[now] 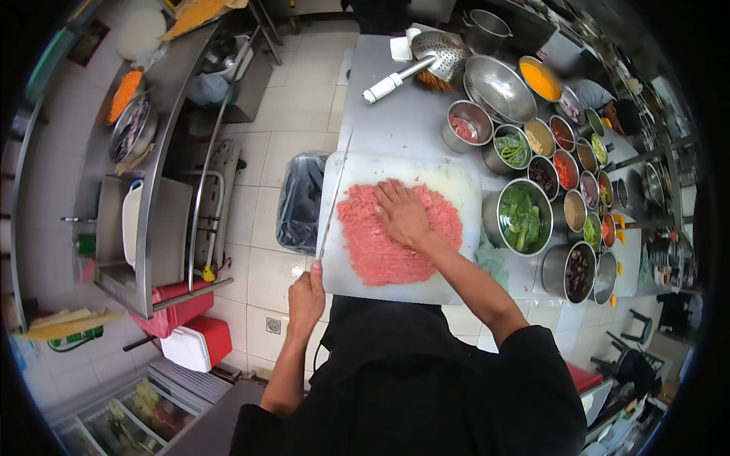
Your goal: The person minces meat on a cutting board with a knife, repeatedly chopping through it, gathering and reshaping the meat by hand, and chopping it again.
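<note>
Raw minced meat (380, 254) is spread in a wide, flat layer over the white cutting board (456, 176). My right hand (404, 216) lies on top of it, fingers stretched out and pressed against the surface. At the board's left edge my left hand (306, 296) is closed around the handle of a long knife (332, 207). Its narrow blade points away from me along that edge, apart from the meat.
A bin with a black liner (303, 201) stands on the floor left of the board. To the right are a metal pot of green peppers (523, 219), a bowl of meat (467, 125) and several ingredient containers. A perforated ladle (437, 57) and strainer (502, 87) lie farther back.
</note>
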{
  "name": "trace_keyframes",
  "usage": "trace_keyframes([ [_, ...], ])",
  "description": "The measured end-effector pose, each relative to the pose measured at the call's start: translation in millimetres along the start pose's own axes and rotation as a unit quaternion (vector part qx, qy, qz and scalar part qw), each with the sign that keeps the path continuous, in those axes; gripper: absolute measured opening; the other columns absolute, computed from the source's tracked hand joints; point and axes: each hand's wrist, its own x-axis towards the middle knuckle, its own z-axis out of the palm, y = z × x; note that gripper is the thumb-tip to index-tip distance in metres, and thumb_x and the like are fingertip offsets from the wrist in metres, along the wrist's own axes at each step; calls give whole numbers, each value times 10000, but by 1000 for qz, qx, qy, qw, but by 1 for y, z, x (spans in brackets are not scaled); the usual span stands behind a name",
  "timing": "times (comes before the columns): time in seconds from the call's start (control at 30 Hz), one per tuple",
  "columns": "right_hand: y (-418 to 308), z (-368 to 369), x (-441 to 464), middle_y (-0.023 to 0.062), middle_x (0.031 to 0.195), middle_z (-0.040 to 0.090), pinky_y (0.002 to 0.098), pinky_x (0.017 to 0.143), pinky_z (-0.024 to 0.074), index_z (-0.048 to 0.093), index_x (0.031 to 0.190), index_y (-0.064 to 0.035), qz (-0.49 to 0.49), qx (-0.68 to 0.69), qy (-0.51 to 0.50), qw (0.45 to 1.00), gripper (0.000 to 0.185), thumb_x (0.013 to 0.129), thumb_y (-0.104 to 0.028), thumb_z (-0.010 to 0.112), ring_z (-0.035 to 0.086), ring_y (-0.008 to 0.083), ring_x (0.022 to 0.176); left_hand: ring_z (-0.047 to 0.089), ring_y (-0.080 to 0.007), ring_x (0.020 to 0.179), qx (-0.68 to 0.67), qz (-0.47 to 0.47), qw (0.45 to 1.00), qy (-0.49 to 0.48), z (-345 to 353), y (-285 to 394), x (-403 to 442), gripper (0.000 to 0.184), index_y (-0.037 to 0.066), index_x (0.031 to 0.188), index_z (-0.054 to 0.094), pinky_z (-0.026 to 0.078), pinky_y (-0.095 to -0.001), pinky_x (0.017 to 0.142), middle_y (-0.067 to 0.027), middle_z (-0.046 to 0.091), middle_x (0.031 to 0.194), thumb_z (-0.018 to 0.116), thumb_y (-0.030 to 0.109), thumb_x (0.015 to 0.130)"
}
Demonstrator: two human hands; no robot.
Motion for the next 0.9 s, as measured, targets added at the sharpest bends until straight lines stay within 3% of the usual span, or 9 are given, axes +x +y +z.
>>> trace_keyframes([
  [0.03, -1, 2, -2, 154, 1462, 468, 495, 1136, 312, 463, 1421, -29, 13, 1, 0, 1000, 495, 1019, -315, 432, 388, 367, 1380, 600, -277, 620, -11, -1, 1000, 25, 9, -2, -11, 759, -71, 715, 618, 478, -431, 630, -187, 602, 628, 365, 567, 1037],
  [0.2, -3, 15, 2, 161, 1487, 452, 529, 1172, 249, 460, 1433, -36, 36, -15, 5, 999, 513, 1016, -334, 432, 338, 372, 1426, 597, -252, 579, 14, -72, 997, 7, 56, -25, -36, 763, -68, 721, 631, 481, -410, 594, -166, 593, 609, 352, 567, 1040],
  [0.3, 6, 18, 2, 175, 1489, 449, 535, 1195, 194, 460, 1434, -27, 12, 18, 54, 998, 513, 1002, -304, 445, 344, 386, 1419, 642, -530, 823, -87, -83, 992, 50, 37, 28, -64, 755, -107, 794, 658, 480, -569, 771, -365, 631, 787, 340, 530, 1044],
  [0.4, 15, 3, -7, 181, 1510, 427, 543, 1210, 157, 476, 1426, -34, -13, 95, 91, 991, 492, 1000, -280, 457, 304, 396, 1443, 640, -530, 820, -19, -45, 995, 92, 65, 2, -59, 760, -102, 802, 663, 478, -567, 779, -360, 634, 785, 336, 542, 1040],
  [0.47, 24, -10, -23, 187, 1494, 445, 551, 1202, 177, 508, 1401, -35, -18, 129, 108, 986, 463, 993, -254, 485, 321, 399, 1436, 635, -526, 821, 41, -97, 993, 44, 64, -4, -58, 745, -94, 809, 665, 475, -556, 772, -353, 635, 781, 340, 535, 1041],
  [0.7, 61, -50, -80, 200, 1361, 575, 473, 1163, 316, 637, 1248, -16, 69, 250, 186, 948, 344, 970, -206, 567, 464, 372, 1349, 636, -505, 819, -38, -67, 993, 90, 71, 1, -72, 767, -83, 794, 661, 485, -526, 789, -329, 650, 791, 313, 554, 1040],
  [0.73, 61, -55, -88, 197, 1344, 589, 433, 1141, 358, 656, 1210, -9, 87, 265, 191, 941, 313, 964, -191, 585, 484, 360, 1334, 654, -462, 791, 39, -104, 993, 32, 68, -3, -66, 748, -71, 771, 654, 483, -517, 758, -298, 650, 753, 333, 549, 1041],
  [0.83, 70, -48, -115, 194, 1332, 597, 425, 1120, 383, 656, 1208, -6, 115, 286, 187, 933, 302, 956, -163, 598, 495, 356, 1322, 671, -426, 765, -19, -164, 986, 11, 44, 24, -72, 745, -70, 760, 651, 482, -519, 741, -283, 647, 728, 349, 551, 1039],
  [0.9, 68, -45, -132, 194, 1326, 599, 435, 1118, 379, 648, 1220, 1, 120, 294, 192, 929, 313, 949, -149, 606, 493, 364, 1319, 681, -408, 756, -56, -88, 993, 60, 47, 32, -75, 754, -72, 762, 653, 490, -521, 741, -281, 652, 734, 348, 561, 1036],
])
